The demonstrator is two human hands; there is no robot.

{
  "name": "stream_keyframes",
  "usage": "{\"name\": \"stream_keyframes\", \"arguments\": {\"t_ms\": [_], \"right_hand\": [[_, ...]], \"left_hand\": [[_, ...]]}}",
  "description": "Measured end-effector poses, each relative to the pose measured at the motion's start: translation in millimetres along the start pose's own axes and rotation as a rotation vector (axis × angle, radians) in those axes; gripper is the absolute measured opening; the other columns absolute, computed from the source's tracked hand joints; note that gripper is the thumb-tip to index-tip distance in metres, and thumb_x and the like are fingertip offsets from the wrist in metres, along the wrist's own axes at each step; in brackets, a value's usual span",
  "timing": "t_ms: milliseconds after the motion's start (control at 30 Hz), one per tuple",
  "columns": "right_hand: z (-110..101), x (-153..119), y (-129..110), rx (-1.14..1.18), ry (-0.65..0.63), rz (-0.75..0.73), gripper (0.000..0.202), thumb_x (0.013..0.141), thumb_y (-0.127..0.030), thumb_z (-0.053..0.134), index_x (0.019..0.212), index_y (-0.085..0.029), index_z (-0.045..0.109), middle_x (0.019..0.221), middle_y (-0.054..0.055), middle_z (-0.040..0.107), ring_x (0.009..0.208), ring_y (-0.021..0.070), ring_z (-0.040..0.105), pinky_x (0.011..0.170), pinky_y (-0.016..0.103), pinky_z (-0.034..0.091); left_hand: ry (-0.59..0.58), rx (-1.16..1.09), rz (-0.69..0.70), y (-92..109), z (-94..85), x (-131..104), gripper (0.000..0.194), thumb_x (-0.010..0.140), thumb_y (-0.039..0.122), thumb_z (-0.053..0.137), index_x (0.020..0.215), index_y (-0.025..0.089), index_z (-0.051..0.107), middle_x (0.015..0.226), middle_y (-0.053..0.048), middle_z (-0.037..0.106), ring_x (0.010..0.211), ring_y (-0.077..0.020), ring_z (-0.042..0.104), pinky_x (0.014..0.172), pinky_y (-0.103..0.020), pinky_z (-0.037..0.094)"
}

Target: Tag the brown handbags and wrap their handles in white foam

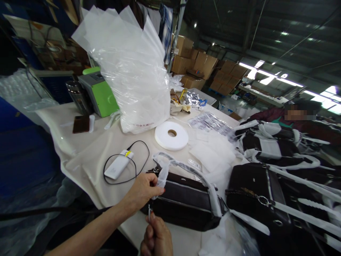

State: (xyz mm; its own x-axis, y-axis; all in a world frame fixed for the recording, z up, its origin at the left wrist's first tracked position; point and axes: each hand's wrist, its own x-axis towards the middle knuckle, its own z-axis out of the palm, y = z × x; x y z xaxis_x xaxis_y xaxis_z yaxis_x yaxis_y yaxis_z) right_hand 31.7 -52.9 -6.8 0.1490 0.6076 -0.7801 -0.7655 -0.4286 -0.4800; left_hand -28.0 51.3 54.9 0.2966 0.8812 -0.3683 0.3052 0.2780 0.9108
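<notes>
A dark handbag (183,199) lies on the covered table, its handle (195,167) wrapped in white material. At the bag's left end my left hand (145,188) has thumb and fingers pinched on the white wrapping (163,176). Just below it, near the table's front edge, my right hand (156,236) is closed, with a thin whitish strip (149,210) between thumb and finger. The strip hangs beside the bag's lower left corner. The curled fingers of my right hand hide its palm.
A white tape roll (172,136), a white power bank (119,166) with a black cable and a tall stack of plastic bags (138,74) stand behind. Several wrapped dark bags (259,192) lie at right. A person (295,113) is at the far right.
</notes>
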Motion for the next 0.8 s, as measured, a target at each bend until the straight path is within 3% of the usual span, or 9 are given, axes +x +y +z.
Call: {"name": "stream_keyframes", "arguments": {"t_ms": [167, 267, 367, 467, 533, 667, 800], "right_hand": [[7, 1, -5, -0.014, -0.022, -0.006, 0.049, 0.036, -0.053, 0.074, 0.056, -0.018, 0.046, 0.034, -0.012, 0.039, 0.026, -0.0015, 0.017, 0.031, 0.015, 0.006], [9, 3, -6, -0.053, -0.054, -0.038, 0.048, 0.039, -0.051, 0.074, 0.057, -0.018, 0.045, 0.035, -0.012, 0.039, 0.028, -0.0017, 0.017, 0.033, 0.016, 0.006], [8, 7, -6, -0.079, -0.083, -0.084, 0.044, 0.044, -0.048, 0.073, 0.057, -0.017, 0.045, 0.037, -0.011, 0.038, 0.031, -0.0015, 0.017, 0.034, 0.016, 0.007], [7, 11, -7, -0.098, -0.083, -0.102, 0.042, 0.046, -0.046, 0.073, 0.056, -0.017, 0.043, 0.037, -0.012, 0.038, 0.031, -0.0015, 0.016, 0.035, 0.016, 0.006], [7, 12, -7, -0.113, -0.085, -0.1, 0.042, 0.046, -0.044, 0.073, 0.056, -0.018, 0.043, 0.037, -0.012, 0.038, 0.031, -0.0014, 0.015, 0.035, 0.016, 0.006], [7, 14, -8, -0.125, -0.096, -0.109, 0.04, 0.048, -0.044, 0.073, 0.056, -0.017, 0.044, 0.037, -0.012, 0.038, 0.031, -0.0014, 0.015, 0.035, 0.016, 0.006], [6, 15, -10, -0.121, -0.103, -0.104, 0.04, 0.047, -0.044, 0.073, 0.055, -0.017, 0.044, 0.036, -0.012, 0.038, 0.03, -0.0018, 0.013, 0.035, 0.016, 0.005]], "left_hand": [[-0.036, 0.001, -0.002, -3, 0.8, -2, 0.026, 0.052, 0.035, 0.061, 0.052, 0.018, 0.041, 0.045, 0.008, 0.035, 0.047, -0.0091, 0.032, 0.045, -0.021, 0.024], [-0.13, 0.041, 0.039, -2, -3.9, -3, 0.02, 0.055, 0.033, 0.058, 0.056, 0.018, 0.045, 0.048, 0.006, 0.038, 0.049, -0.0105, 0.036, 0.047, -0.022, 0.027], [-0.258, 0.246, 0.189, -4, -14.8, -4, 0.011, 0.055, 0.015, 0.049, 0.065, 0.016, 0.053, 0.061, 0.003, 0.049, 0.059, -0.0129, 0.043, 0.055, -0.024, 0.034], [-0.337, 0.44, 0.372, -11, -27.1, -3, 0.041, 0.048, 0.001, 0.038, 0.079, 0.017, 0.06, 0.081, -0.001, 0.059, 0.079, -0.016, 0.049, 0.073, -0.026, 0.037], [-0.377, 0.487, 0.479, -18, -32.9, 0, 0.049, 0.048, -0.003, 0.034, 0.083, 0.018, 0.06, 0.084, -0.001, 0.061, 0.084, -0.0161, 0.048, 0.078, -0.027, 0.036], [-0.375, 0.578, 0.611, -29, -37.0, 4, 0.045, 0.052, -0.005, 0.037, 0.082, 0.018, 0.06, 0.076, -0.001, 0.057, 0.08, -0.0158, 0.046, 0.074, -0.025, 0.036], [-0.338, 0.659, 0.687, -34, -36.4, 6, 0.028, 0.067, -0.001, 0.041, 0.079, 0.016, 0.06, 0.071, -0.002, 0.052, 0.077, -0.016, 0.045, 0.068, -0.024, 0.035]]}}
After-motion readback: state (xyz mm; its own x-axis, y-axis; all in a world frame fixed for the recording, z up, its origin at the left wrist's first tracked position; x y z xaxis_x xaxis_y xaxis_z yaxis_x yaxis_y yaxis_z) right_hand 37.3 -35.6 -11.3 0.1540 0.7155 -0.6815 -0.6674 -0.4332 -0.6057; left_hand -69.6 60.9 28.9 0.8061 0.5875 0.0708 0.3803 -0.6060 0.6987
